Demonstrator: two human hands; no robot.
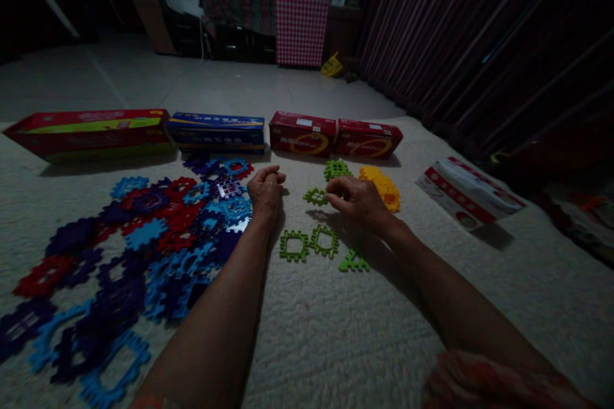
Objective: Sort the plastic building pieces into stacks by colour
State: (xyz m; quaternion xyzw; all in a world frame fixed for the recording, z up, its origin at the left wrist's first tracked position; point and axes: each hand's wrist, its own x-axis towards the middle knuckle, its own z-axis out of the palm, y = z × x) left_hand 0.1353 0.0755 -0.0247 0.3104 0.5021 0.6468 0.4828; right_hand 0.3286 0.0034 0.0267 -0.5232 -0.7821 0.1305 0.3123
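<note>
My right hand [357,199] pinches a small green interlocking plastic piece [314,196] by its right end, just above the mat. Behind it lies a stack of green pieces [338,169], and a yellow heap of pieces [381,186] sits beyond my knuckles. Closer to me are a square green frame [294,237], a rounder green frame [330,231] touching or almost touching it, and a partly shadowed green piece [355,261]. My left hand [267,192] rests with curled fingers at the right edge of a mixed pile, beside a purple piece [228,188]; nothing shows in its fingers.
Red, blue and purple pieces [146,233] spread over the left of the quilted mat [307,345]. Along the back stand a long red-green box [105,134], a blue box [218,133] and two red boxes [302,134]. A white-red box [467,195] stands at right.
</note>
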